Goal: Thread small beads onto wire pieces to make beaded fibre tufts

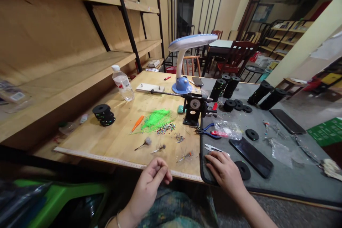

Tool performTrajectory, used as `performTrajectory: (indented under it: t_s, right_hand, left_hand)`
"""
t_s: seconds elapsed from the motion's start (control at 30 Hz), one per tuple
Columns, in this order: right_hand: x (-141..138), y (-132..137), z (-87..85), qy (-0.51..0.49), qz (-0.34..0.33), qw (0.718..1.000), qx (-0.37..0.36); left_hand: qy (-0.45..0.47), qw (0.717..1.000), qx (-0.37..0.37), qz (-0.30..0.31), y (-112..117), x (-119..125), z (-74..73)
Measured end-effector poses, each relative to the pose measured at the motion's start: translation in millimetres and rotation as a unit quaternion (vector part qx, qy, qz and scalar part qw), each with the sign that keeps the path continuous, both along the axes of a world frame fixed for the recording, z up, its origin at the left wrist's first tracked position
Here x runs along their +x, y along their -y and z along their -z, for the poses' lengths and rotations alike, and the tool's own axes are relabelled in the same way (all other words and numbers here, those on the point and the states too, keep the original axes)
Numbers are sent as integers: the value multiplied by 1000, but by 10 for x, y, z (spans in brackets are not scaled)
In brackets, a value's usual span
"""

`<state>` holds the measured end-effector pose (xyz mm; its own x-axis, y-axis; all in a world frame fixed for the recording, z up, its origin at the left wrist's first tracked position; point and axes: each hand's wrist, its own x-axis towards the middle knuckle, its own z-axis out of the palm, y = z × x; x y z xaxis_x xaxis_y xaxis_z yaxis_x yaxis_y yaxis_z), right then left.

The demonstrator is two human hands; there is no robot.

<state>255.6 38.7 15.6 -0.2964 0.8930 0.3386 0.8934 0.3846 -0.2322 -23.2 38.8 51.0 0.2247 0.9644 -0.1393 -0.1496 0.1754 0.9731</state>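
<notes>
My left hand (pixel 153 181) is held above my lap at the table's front edge, its fingers curled and the thumb pressed against them. Whatever may be inside that pinch is hidden. My right hand (pixel 224 171) rests on the front of the grey mat (pixel 283 178), fingers stretched out. Just beyond its fingertips lie small silver thread snips (pixel 212 148), partly covered by the hand. A flat black ring-shaped spool (pixel 242 170) is beside the right hand. Three small brushes with fine bristles, one of them the orange-tipped brush (pixel 185 156), lie on the wood ahead.
A black winding machine (pixel 192 108) with a long rod stands mid-table, a blue desk lamp (pixel 181 84) behind it. Green strands (pixel 157 119), beads (pixel 166 128), an orange pen-like tool (pixel 137 124), pliers (pixel 210 128), phones (pixel 252 156), spool stacks (pixel 103 114) and a water bottle (pixel 123 84) surround it.
</notes>
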Motion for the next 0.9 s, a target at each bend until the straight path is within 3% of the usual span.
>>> performTrajectory:
  t_s: [0.13, 0.37, 0.6, 0.9]
  right_hand:
    - [64, 57, 69, -25, 21, 998, 44]
    - [16, 214, 48, -64, 68, 989, 113]
    - [-171, 178, 61, 3, 82, 995, 64]
    - [-474, -36, -7, 55, 1, 998, 21]
  left_hand:
    - [62, 997, -33, -27, 69, 121, -68]
    - [40, 998, -26, -34, 128, 171, -80]
    - [74, 996, -39, -40, 142, 167, -58]
    - [74, 993, -44, -84, 110, 17, -48]
